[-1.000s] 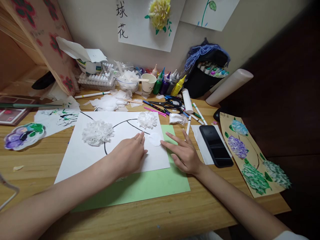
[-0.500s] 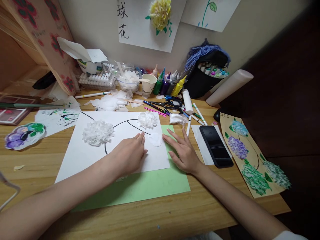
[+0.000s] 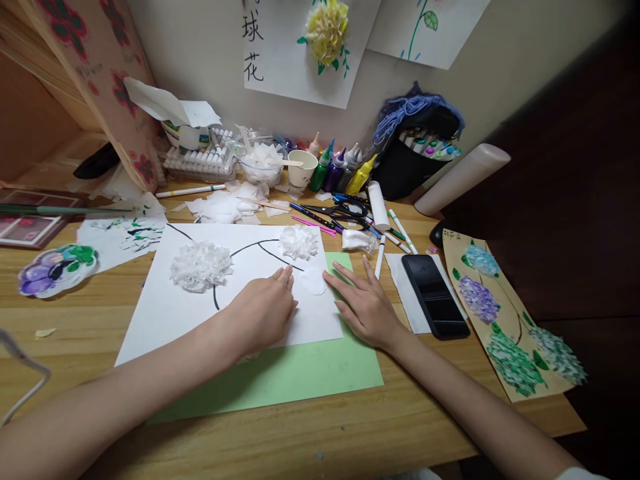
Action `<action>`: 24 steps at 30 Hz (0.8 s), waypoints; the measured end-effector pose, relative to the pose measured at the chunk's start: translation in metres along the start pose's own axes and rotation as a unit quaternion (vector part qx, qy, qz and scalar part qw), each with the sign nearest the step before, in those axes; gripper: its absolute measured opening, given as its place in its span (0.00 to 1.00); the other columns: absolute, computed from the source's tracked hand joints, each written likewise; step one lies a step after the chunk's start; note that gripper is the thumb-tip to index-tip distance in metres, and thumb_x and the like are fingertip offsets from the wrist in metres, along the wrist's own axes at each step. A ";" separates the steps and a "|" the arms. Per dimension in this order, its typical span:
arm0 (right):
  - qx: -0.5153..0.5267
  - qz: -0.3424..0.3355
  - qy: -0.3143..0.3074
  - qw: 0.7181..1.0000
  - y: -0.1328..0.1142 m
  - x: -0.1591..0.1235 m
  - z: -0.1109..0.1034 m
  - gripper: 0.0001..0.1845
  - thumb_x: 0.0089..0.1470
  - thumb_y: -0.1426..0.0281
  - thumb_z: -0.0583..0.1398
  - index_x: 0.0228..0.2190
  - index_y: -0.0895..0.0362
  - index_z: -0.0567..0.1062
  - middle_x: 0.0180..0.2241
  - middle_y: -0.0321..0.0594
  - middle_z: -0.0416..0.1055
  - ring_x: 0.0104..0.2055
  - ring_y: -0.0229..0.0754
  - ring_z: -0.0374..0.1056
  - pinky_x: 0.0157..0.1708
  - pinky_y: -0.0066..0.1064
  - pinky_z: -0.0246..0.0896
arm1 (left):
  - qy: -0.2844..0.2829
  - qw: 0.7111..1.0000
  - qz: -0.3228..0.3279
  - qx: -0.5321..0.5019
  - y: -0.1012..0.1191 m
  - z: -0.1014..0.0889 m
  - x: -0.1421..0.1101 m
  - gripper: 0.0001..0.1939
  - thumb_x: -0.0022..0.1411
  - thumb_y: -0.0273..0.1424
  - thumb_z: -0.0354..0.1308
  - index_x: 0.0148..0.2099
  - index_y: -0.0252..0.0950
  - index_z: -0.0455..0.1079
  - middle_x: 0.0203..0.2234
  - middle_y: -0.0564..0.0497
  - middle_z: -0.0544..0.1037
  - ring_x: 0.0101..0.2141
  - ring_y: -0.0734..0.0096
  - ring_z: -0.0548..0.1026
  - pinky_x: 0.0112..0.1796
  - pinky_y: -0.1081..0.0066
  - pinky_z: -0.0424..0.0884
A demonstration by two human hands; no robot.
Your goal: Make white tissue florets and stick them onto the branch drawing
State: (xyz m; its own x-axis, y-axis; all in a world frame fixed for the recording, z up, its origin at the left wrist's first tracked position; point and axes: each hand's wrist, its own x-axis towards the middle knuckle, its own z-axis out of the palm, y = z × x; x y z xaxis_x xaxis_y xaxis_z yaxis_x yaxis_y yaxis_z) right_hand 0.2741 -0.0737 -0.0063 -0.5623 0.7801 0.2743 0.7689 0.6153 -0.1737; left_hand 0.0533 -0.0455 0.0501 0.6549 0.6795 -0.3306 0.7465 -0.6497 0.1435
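Observation:
On the desk lies a white sheet of paper [image 3: 165, 320] with black stem lines and two fluffy white paper flowers, a larger one [image 3: 201, 265] at left and a smaller one [image 3: 299, 242] at upper right. My left hand [image 3: 265, 303] rests on the sheet, fingers extended close together, tips just left of a flat round white patch [image 3: 314, 281] at a stem's end. With fingers spread, my right hand [image 3: 367, 303] lies across the sheet's right edge, its index fingertip at the patch. Neither hand holds anything visible. Green paper [image 3: 300, 373] shows beneath the white sheet.
A black phone [image 3: 435, 297] and a finished flower picture [image 3: 515, 320] lie to the right. Behind are scissors [image 3: 345, 212], markers, a paper cup [image 3: 301, 170], paint bottles [image 3: 334, 170] and torn white tissue [image 3: 225, 205]. A paint-smeared palette [image 3: 57, 270] sits at left.
The whole view has shifted slightly, so everything appears a little further right and lower. Both hands keep nearly the same place on the paper.

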 end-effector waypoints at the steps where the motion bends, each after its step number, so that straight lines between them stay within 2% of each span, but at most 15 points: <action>1: 0.004 0.005 0.000 1.000 0.000 0.000 0.000 0.25 0.59 0.69 0.48 0.58 0.57 0.56 0.54 0.43 0.66 0.61 0.47 0.54 0.63 0.57 0.26 | 0.001 1.000 -0.001 0.000 0.000 0.000 0.000 0.22 0.64 0.30 0.39 0.55 0.22 0.62 0.59 0.30 0.57 0.57 0.52 0.61 0.50 0.62 0.66; 5: 0.026 0.025 0.004 0.999 0.001 0.000 0.000 0.28 0.58 0.68 0.48 0.59 0.59 0.52 0.57 0.47 0.61 0.63 0.49 0.50 0.62 0.57 0.29 | 0.010 1.000 0.008 -0.006 -0.001 0.002 0.000 0.22 0.64 0.29 0.40 0.54 0.21 0.63 0.58 0.29 0.58 0.56 0.51 0.62 0.49 0.60 0.67; 9: 0.040 0.007 -0.016 0.999 0.002 0.001 -0.001 0.25 0.58 0.70 0.47 0.57 0.57 0.55 0.55 0.44 0.64 0.61 0.47 0.54 0.62 0.57 0.25 | 0.014 1.000 0.009 -0.007 -0.001 0.003 0.000 0.22 0.64 0.29 0.40 0.54 0.21 0.63 0.58 0.28 0.59 0.55 0.50 0.63 0.48 0.59 0.68; 12: 0.041 -0.001 -0.008 0.999 0.001 0.000 -0.003 0.26 0.57 0.71 0.48 0.57 0.58 0.54 0.55 0.45 0.64 0.62 0.48 0.52 0.62 0.57 0.25 | 0.017 1.000 0.011 -0.009 -0.001 0.001 0.000 0.21 0.63 0.29 0.40 0.53 0.22 0.63 0.57 0.29 0.59 0.54 0.51 0.65 0.47 0.60 0.68; 15: 0.044 -0.014 -0.003 0.999 0.001 0.000 -0.003 0.25 0.57 0.72 0.48 0.56 0.56 0.56 0.52 0.43 0.67 0.60 0.47 0.55 0.62 0.58 0.24 | 0.015 1.000 0.021 -0.008 -0.007 -0.005 -0.001 0.20 0.64 0.30 0.40 0.50 0.25 0.66 0.56 0.31 0.62 0.47 0.53 0.72 0.43 0.61 0.70; 17: 0.048 -0.019 0.004 0.999 0.001 0.001 -0.002 0.25 0.57 0.71 0.48 0.57 0.57 0.56 0.52 0.44 0.67 0.61 0.48 0.54 0.62 0.59 0.26 | 0.017 0.999 0.033 -0.006 -0.012 -0.010 -0.001 0.19 0.64 0.30 0.39 0.49 0.29 0.67 0.52 0.34 0.69 0.40 0.56 0.76 0.38 0.62 0.71; 20: 0.054 -0.012 -0.012 0.998 0.002 0.005 -0.001 0.30 0.58 0.65 0.49 0.59 0.59 0.48 0.59 0.48 0.57 0.65 0.49 0.43 0.61 0.59 0.30 | 0.027 0.999 0.027 0.002 -0.014 -0.012 0.001 0.22 0.65 0.31 0.39 0.58 0.31 0.59 0.39 0.39 0.78 0.34 0.58 0.77 0.32 0.65 0.70; 22: 0.064 -0.003 -0.051 0.997 0.001 0.007 -0.001 0.33 0.58 0.62 0.50 0.60 0.58 0.45 0.61 0.48 0.52 0.66 0.48 0.40 0.62 0.57 0.32 | 0.040 0.999 0.010 0.010 -0.010 -0.009 0.003 0.25 0.66 0.33 0.38 0.62 0.28 0.52 0.39 0.38 0.77 0.38 0.57 0.77 0.33 0.65 0.70; 24: 0.074 0.000 -0.086 0.993 0.001 0.009 -0.002 0.33 0.59 0.60 0.49 0.61 0.57 0.44 0.62 0.47 0.51 0.66 0.47 0.40 0.62 0.56 0.32 | 0.054 0.998 -0.005 0.019 -0.003 -0.004 0.007 0.26 0.66 0.36 0.38 0.62 0.26 0.51 0.49 0.32 0.71 0.46 0.55 0.73 0.37 0.65 0.70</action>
State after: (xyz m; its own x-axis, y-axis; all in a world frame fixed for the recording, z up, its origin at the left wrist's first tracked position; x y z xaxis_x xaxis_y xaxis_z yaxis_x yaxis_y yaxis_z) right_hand 0.2702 -0.0664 -0.0026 -0.6163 0.7798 0.1102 0.7226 0.6155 -0.3147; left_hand 0.0561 -0.0378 0.0514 0.6571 0.7180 -0.2298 0.7501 -0.6529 0.1049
